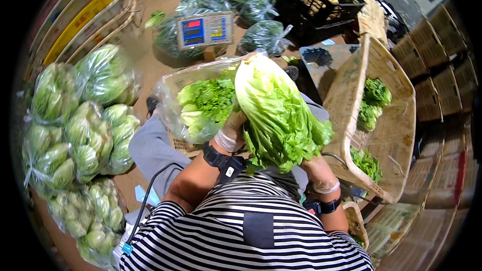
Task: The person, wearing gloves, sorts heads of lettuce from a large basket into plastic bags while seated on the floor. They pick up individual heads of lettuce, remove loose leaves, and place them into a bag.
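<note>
A large head of green leaf lettuce (278, 116) is held up in front of my chest, its pale stem end pointing away from me. My left hand (234, 127), in a thin clear glove, grips its left side, the fingers partly hidden by leaves. My right hand (319, 171), gloved too, supports the leafy end from below, with its fingers out of sight under the leaves. Beyond the left hand, a plastic-lined crate (203, 68) between my legs contains more lettuce (207, 99). The held head covers the right part of that crate.
A lit digital scale display (205, 30) stands behind the crate. Bagged lettuce (88, 139) is piled at left. A tilted beige crate (391, 150) with some lettuce is at right. Black crates (320, 0) and bagged greens (263, 37) sit farther back; stacked crates (444, 173) line the right.
</note>
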A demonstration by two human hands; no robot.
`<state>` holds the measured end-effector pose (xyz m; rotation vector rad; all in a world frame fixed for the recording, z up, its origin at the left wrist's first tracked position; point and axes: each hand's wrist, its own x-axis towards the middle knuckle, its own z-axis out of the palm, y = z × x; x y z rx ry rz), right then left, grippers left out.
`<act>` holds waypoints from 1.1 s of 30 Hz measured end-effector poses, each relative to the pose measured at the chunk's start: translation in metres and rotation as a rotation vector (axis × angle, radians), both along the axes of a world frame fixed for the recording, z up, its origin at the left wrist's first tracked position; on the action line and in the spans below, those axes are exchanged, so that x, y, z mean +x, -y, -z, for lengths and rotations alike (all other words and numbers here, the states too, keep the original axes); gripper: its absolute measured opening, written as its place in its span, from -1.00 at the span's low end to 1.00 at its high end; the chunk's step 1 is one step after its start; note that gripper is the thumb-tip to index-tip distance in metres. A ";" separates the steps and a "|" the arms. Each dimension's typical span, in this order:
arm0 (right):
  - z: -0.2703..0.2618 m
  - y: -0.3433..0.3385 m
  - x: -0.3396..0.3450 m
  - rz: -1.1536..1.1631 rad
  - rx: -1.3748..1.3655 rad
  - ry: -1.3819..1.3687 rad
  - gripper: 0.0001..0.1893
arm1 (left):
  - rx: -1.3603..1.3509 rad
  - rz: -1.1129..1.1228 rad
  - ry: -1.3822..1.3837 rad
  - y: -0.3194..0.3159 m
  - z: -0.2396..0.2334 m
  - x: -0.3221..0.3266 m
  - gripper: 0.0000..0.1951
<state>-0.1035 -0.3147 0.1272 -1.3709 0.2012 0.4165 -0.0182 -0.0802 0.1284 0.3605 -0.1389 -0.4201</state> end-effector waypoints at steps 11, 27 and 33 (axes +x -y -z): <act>-0.053 -0.067 0.057 0.115 -0.626 0.801 -0.16 | 1.461 -0.442 0.752 0.004 0.000 -0.012 -0.02; -0.054 -0.014 0.043 0.207 -0.280 0.906 -0.43 | -0.250 0.259 -0.055 -0.003 0.049 -0.017 -0.46; -0.067 0.003 0.033 0.038 -0.693 0.863 -0.79 | -0.070 0.121 -0.141 -0.022 0.073 -0.015 -0.48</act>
